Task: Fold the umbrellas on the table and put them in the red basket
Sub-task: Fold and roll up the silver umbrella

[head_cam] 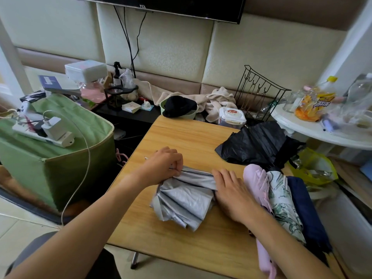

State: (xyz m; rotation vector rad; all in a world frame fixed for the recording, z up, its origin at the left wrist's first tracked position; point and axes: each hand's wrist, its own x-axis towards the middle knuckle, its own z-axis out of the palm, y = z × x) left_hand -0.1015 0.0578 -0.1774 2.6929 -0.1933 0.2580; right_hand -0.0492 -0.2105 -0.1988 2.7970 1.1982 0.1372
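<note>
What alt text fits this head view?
Two hands fold a silver umbrella on a wooden table: left hand pinches its top edge, right hand lies flat on it. Pink, patterned, navy and black umbrellas lie to the right.

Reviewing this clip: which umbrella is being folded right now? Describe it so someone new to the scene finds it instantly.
Start at the wooden table in the middle. Near its front edge lies the silver-grey umbrella, its pleats fanned toward the viewer, with the left hand pinching its far end and the right hand pressing beside it. Unlike the pink, leaf-print and navy umbrellas to its right, it is shiny and plain.
</note>
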